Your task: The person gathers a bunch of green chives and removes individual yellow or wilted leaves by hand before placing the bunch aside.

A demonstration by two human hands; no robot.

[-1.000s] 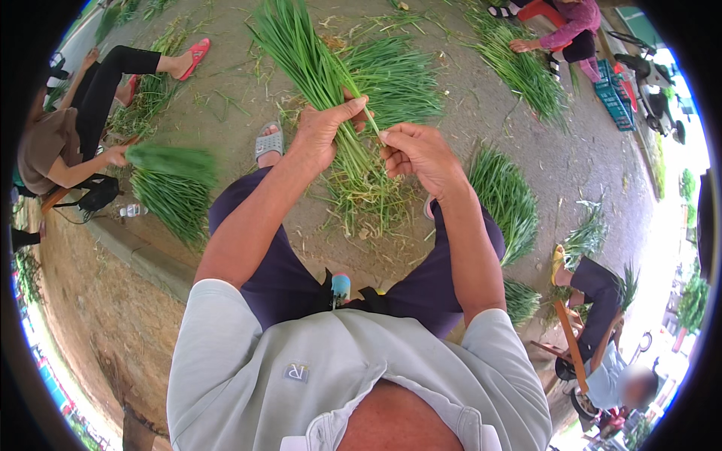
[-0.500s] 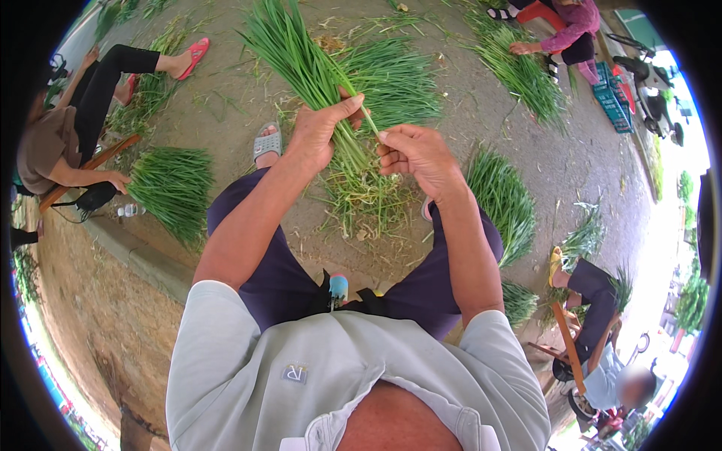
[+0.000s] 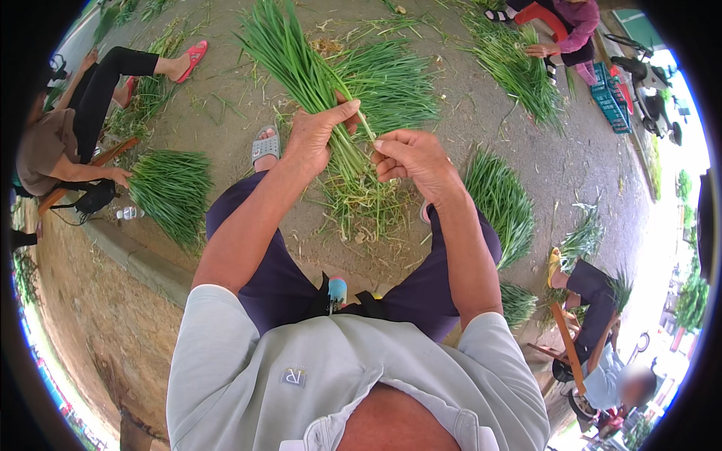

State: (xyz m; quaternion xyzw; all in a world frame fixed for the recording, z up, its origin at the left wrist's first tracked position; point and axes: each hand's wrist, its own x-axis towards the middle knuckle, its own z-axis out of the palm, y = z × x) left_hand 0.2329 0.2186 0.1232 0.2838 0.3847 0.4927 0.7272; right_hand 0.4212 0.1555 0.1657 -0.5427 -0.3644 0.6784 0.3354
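My left hand (image 3: 316,137) is wrapped round a thick bunch of chives (image 3: 289,64). Its long green leaves point up and to the left, and the paler stem ends hang below my fist. My right hand (image 3: 417,164) pinches the pale lower end of a chive stalk (image 3: 366,126) that slants out of the left hand's grip. On the ground beyond my hands lies a spread pile of chives (image 3: 402,83). Below the bunch, between my feet, is a heap of yellowish trimmings (image 3: 368,203).
More chive piles lie by my right leg (image 3: 500,203) and to the left (image 3: 171,192). Other people sit working at the left, upper right and lower right. A teal crate (image 3: 611,98) stands at upper right; a curb (image 3: 143,255) runs at lower left.
My right hand has shifted slightly left, still pinching a stalk end. My left hand keeps its hold on the bunch. At upper right, another person's hand has moved right.
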